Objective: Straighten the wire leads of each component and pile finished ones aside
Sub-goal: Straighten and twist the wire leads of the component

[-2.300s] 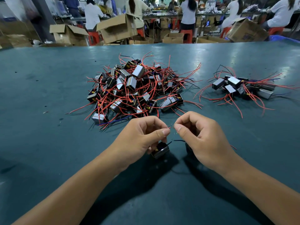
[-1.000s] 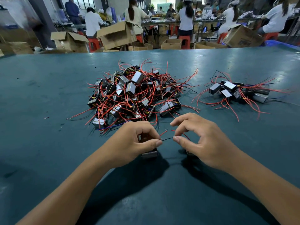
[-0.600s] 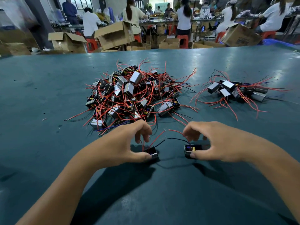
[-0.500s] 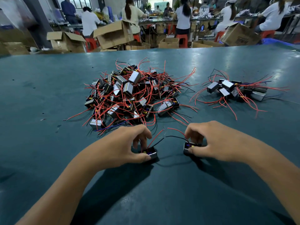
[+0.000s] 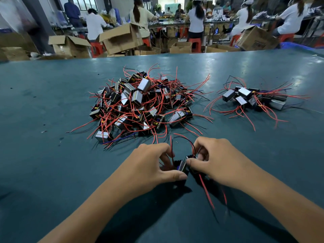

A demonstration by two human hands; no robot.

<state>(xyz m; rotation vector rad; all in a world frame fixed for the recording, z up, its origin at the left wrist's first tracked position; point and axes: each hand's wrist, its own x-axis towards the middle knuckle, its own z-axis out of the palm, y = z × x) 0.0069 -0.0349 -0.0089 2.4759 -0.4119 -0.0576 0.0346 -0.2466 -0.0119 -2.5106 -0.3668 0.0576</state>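
Near the front of the green table, my left hand and my right hand meet over small black components with red and black wire leads. My left hand grips one component between thumb and fingers. My right hand pinches a second component, mostly hidden behind its fingers. Red leads trail toward me from under the right hand. A big tangled heap of components lies beyond my hands. A smaller pile sits at the right.
Past the table's far edge are open cardboard boxes, red stools and several people working at benches with their backs turned. Tiny dark specks dot the table at the left.
My hands, each holding a component a short way apart, have come together so the two components touch. Red leads now trail toward me under the right hand.
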